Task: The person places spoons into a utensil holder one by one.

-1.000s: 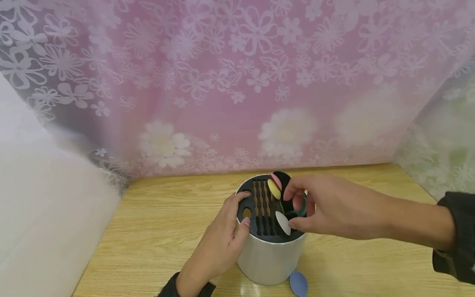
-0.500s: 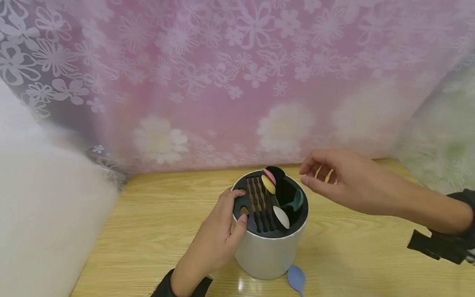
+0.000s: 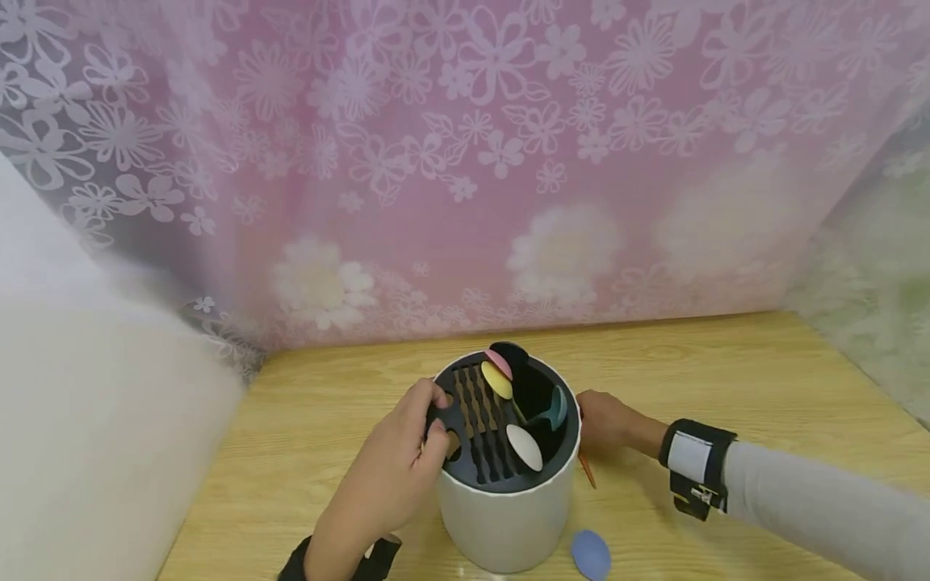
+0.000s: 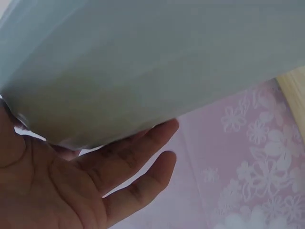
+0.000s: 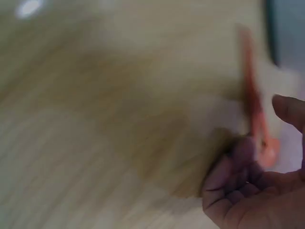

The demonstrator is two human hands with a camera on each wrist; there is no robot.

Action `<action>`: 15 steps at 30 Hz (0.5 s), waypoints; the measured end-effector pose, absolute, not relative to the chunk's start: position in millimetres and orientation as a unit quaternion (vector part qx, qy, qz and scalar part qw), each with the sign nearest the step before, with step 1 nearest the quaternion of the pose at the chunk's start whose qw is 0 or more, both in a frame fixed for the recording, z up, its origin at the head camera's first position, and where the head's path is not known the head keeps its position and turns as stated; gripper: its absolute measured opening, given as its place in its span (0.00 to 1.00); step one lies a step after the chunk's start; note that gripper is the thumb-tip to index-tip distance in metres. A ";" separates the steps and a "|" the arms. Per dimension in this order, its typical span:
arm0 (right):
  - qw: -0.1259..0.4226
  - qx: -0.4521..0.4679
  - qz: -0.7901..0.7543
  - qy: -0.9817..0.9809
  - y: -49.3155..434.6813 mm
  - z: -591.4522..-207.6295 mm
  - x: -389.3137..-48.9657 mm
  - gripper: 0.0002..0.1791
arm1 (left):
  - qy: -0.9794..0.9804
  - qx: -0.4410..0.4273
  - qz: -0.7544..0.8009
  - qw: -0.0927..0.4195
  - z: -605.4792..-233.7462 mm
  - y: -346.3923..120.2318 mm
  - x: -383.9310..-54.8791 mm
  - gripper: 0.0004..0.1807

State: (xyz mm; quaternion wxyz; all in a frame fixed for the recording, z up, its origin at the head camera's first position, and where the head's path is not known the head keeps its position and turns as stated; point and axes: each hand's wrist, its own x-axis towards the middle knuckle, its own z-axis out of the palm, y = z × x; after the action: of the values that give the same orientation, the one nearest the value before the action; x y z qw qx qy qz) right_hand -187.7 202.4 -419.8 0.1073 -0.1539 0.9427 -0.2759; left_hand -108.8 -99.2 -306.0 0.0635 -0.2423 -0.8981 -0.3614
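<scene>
A white round utensil holder (image 3: 501, 524) with a black slotted lid (image 3: 454, 407) stands on the table. My left hand (image 3: 388, 456) grips its left rim, thumb and a finger at the lid's holes; in the left wrist view two fingers stretch along the wall. White (image 3: 525, 448), yellow (image 3: 497, 379) and pink (image 3: 499, 363) spoon heads, a black utensil head (image 3: 510, 353) and a teal utensil (image 3: 557, 409) stick out of it. Right of the holder, my right hand (image 3: 609, 428) is beside an orange utensil (image 5: 252, 90), thumb apart from the loosely bent fingers; its kind is blurred.
A blue spoon (image 3: 592, 554) lies on the wooden table (image 3: 726, 403) at the holder's front right. Behind the table hangs a pink flowered curtain (image 3: 436, 242). A white surface (image 3: 94, 420) borders the left side.
My right hand has left the teal utensil in the holder and moved right, then down beside the orange utensil. The left hand stays at the rim; the holder appears further left.
</scene>
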 end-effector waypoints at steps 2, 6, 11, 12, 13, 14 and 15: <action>0.103 -0.138 -0.277 0.945 201.0 -425.5 -192.9 0.06 | -0.901 -0.232 -0.360 0.066 -304.7 -102.9 -108.1 0.05; 0.115 -0.116 -0.292 0.942 201.4 -425.5 -200.6 0.15 | -0.905 -0.216 -0.359 0.076 -304.0 -106.7 -107.1 0.06; 0.109 -0.096 -0.300 0.943 202.1 -427.1 -212.6 0.22 | -0.905 -0.217 -0.352 0.096 -305.7 -103.5 -108.1 0.07; 0.105 -0.093 -0.302 0.943 202.2 -428.0 -214.5 0.20 | -0.905 -0.219 -0.349 0.101 -306.1 -102.5 -108.8 0.07; 0.101 -0.091 -0.303 0.943 202.3 -429.1 -216.2 0.19 | -0.905 -0.222 -0.346 0.107 -306.5 -101.5 -109.5 0.08; 0.096 -0.089 -0.302 0.944 202.8 -430.5 -217.6 0.17 | -0.906 -0.224 -0.341 0.113 -306.8 -100.3 -110.2 0.08; 0.092 -0.093 -0.301 0.945 203.5 -431.9 -218.4 0.15 | -0.906 -0.228 -0.336 0.118 -307.3 -99.0 -110.9 0.08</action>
State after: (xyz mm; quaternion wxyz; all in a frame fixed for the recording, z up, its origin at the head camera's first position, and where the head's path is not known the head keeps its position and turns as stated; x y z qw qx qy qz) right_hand -218.4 203.5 -431.9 0.0915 -0.0927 0.9446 -0.3013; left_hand -110.9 -99.0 -307.3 0.1183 -0.2281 -0.9063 -0.3356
